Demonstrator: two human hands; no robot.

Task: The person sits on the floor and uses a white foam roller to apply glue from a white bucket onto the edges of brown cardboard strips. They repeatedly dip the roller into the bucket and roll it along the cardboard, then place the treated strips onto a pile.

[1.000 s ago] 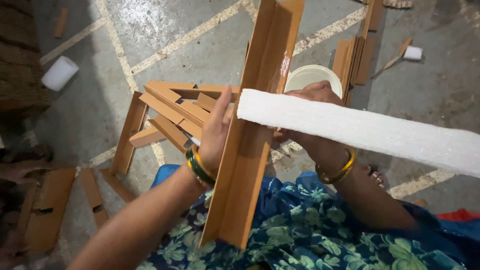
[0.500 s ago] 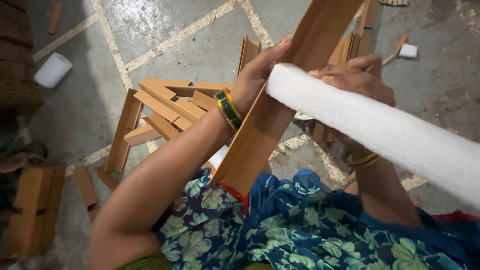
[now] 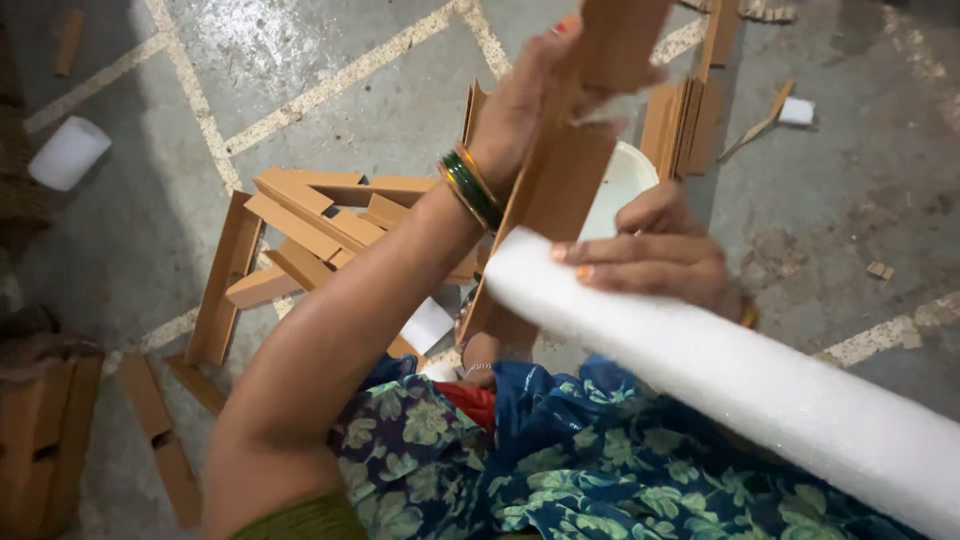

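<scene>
My left hand (image 3: 525, 95), with green and gold bangles at the wrist, grips a long brown cardboard angle strip (image 3: 560, 190) that stands tilted up out of the top of the view. My right hand (image 3: 655, 255) rests with its fingers on the near end of a long white foam roll (image 3: 740, 385), which runs down to the lower right corner across my lap. The roll's end touches the strip. My lap is covered with blue and green flowered cloth (image 3: 560, 470).
A loose heap of brown cardboard angle strips (image 3: 300, 230) lies on the grey concrete floor to the left. More strips (image 3: 685, 120) stand behind a white round bowl (image 3: 625, 180). A white foam piece (image 3: 68, 152) lies far left, flat cardboard pieces (image 3: 45, 450) at lower left.
My left hand has lifted the cardboard strip higher and further upright. My right hand has slid toward the foam roll's end, and the roll now lies lower across my lap.
</scene>
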